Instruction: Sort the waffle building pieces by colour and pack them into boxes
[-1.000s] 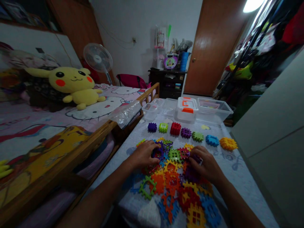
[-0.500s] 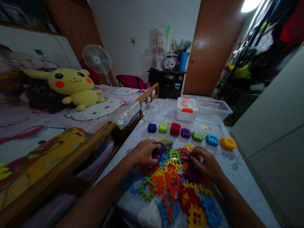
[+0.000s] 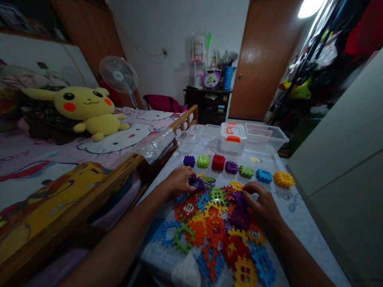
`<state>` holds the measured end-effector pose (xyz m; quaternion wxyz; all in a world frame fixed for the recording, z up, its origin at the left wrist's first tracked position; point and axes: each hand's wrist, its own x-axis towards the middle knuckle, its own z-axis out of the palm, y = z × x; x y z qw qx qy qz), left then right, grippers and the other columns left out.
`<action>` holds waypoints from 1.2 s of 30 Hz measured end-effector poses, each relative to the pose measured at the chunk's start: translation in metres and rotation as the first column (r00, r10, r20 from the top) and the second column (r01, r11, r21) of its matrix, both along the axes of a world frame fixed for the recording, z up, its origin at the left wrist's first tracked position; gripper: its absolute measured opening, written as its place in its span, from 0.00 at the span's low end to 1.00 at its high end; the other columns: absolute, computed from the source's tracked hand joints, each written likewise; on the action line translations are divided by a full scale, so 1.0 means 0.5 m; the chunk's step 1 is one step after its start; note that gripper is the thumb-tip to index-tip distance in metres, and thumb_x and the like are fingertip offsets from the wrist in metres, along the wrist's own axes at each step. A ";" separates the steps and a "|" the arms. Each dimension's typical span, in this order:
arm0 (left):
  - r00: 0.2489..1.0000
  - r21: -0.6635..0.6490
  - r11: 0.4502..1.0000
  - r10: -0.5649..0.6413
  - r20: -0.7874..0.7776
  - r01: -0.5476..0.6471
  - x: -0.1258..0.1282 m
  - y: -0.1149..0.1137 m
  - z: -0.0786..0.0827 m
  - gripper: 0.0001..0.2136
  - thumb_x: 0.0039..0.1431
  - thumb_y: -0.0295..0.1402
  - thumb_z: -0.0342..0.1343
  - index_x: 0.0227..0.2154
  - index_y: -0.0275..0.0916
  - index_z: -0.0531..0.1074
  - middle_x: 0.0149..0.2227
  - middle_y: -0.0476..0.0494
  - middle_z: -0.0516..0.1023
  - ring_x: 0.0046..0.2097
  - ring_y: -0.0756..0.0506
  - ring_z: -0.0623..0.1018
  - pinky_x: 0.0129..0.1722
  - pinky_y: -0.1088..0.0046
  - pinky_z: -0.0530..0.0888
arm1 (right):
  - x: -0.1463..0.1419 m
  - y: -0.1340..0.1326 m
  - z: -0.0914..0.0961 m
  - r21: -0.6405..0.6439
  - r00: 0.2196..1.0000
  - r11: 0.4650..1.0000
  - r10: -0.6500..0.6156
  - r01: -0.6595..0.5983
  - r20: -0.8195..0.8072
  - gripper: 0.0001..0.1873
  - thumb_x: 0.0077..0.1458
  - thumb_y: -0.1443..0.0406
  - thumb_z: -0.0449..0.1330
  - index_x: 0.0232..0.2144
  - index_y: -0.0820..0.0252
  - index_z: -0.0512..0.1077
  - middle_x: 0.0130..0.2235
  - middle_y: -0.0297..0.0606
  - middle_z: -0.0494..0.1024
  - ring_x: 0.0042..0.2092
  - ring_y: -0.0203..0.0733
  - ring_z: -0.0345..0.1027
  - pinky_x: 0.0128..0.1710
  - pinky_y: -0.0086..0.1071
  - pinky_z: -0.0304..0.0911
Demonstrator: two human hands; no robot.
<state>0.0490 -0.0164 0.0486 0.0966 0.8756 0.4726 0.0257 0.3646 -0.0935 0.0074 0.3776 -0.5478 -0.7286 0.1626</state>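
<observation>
My left hand (image 3: 180, 180) has thumb and fingers closed on a dark purple plastic building piece (image 3: 196, 183) at the far left of a loose heap. On the heap's right side, my right hand (image 3: 262, 201) curls with its fingertips at a purple toothed building piece (image 3: 240, 199); part of its grip is hard to see. Between the hands lie a light green window piece (image 3: 218, 195) and a blue piece (image 3: 203, 201). Nearer me are a green ring-shaped piece (image 3: 183, 238), an orange piece (image 3: 215, 229) and a yellow window piece (image 3: 245, 272).
Beyond the heap runs a row of small stacks, among them a red stack (image 3: 218, 162) and a yellow stack (image 3: 284, 179). Clear plastic boxes, one lidded box (image 3: 232, 137) with orange clips, stand behind. A wooden bed rail (image 3: 131, 161) borders the table's left side.
My left hand has shifted slightly up and left with the dark purple piece, uncovering a red window piece. My right hand has drawn back a little to the right, showing more purple pieces.
</observation>
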 end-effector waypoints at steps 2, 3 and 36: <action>0.999 -0.042 0.999 -0.034 -0.023 0.033 0.006 0.003 -0.005 0.22 0.46 0.41 0.64 0.45 0.39 0.75 0.45 0.39 0.76 0.48 0.39 0.75 0.48 0.66 0.70 | 0.004 0.001 -0.002 -0.009 1.000 1.000 -0.010 0.010 -0.010 0.08 0.57 0.63 0.54 0.29 0.58 0.70 0.32 0.37 0.74 0.35 0.42 0.68 0.38 0.35 0.63; 0.999 -0.051 0.998 -0.041 -0.024 0.040 0.008 0.003 -0.007 0.23 0.46 0.42 0.64 0.46 0.39 0.75 0.45 0.39 0.76 0.48 0.39 0.75 0.48 0.65 0.70 | 0.005 0.001 -0.003 -0.013 1.000 1.000 -0.014 0.014 -0.015 0.07 0.57 0.63 0.54 0.29 0.58 0.70 0.32 0.37 0.74 0.35 0.42 0.68 0.38 0.35 0.63; 0.991 0.030 0.991 0.131 -0.018 -0.131 -0.054 0.230 0.012 0.24 0.40 0.38 0.63 0.44 0.36 0.76 0.44 0.39 0.79 0.45 0.39 0.77 0.43 0.70 0.71 | 0.031 0.015 -0.027 -0.123 0.979 0.977 -0.184 0.173 -0.087 0.12 0.53 0.57 0.54 0.28 0.57 0.73 0.29 0.37 0.76 0.32 0.44 0.70 0.33 0.35 0.64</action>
